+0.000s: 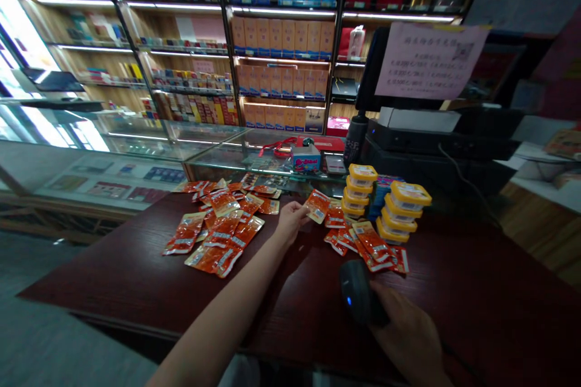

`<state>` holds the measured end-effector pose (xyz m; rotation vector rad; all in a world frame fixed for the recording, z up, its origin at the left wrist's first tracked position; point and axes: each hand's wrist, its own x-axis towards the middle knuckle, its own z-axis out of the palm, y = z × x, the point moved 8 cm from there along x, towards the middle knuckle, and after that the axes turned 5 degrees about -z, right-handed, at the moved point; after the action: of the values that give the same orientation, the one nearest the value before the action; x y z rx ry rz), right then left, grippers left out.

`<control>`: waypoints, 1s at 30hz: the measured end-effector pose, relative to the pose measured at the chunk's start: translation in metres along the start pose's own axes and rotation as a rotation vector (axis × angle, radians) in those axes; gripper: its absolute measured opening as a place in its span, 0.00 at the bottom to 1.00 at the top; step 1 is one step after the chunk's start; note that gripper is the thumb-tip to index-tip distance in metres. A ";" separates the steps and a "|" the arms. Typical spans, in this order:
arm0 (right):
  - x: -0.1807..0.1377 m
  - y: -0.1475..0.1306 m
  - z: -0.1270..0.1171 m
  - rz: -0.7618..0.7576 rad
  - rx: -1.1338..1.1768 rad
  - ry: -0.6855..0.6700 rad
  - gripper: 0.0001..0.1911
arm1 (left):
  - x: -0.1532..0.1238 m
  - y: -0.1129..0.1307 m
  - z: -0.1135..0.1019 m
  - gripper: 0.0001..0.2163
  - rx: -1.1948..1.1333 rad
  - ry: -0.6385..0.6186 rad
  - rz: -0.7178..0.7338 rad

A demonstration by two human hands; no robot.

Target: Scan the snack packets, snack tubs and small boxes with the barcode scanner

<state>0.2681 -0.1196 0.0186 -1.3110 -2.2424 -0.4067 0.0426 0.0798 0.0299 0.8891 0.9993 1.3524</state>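
My left hand (pixel 292 220) reaches over the dark wooden counter, fingers closed on the edge of an orange snack packet (pixel 318 205) with a pale end. In my right hand (pixel 408 326) is a black barcode scanner (pixel 356 293) with a small blue light, held low above the counter and pointing forward. Left of my left arm lies a loose pile of similar orange packets (pixel 222 230). A smaller heap of packets (pixel 372 242) rests to the right, beyond the scanner and in front of stacked yellow tubs (pixel 397 211).
A second stack of yellow tubs (pixel 358 190) stands beside blue packs. Behind are a glass display case (pixel 218 157), a small colourful box (pixel 305 158) and a monitor with a pink paper sign (pixel 426 63). Boxed goods fill lit shelves (pixel 281 60) at the back.
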 end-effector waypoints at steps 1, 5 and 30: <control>0.001 -0.001 0.000 0.002 0.011 -0.011 0.21 | 0.005 -0.002 0.006 0.13 0.071 0.063 0.020; 0.001 -0.003 -0.002 0.079 0.029 -0.028 0.22 | 0.019 -0.012 0.030 0.08 0.361 0.212 0.037; 0.001 -0.015 -0.013 -0.144 -0.083 0.073 0.19 | -0.024 0.078 -0.062 0.11 1.662 0.485 0.309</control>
<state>0.2585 -0.1326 0.0302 -1.1592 -2.2874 -0.5963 -0.0417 0.0561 0.0833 1.9829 2.5290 0.7176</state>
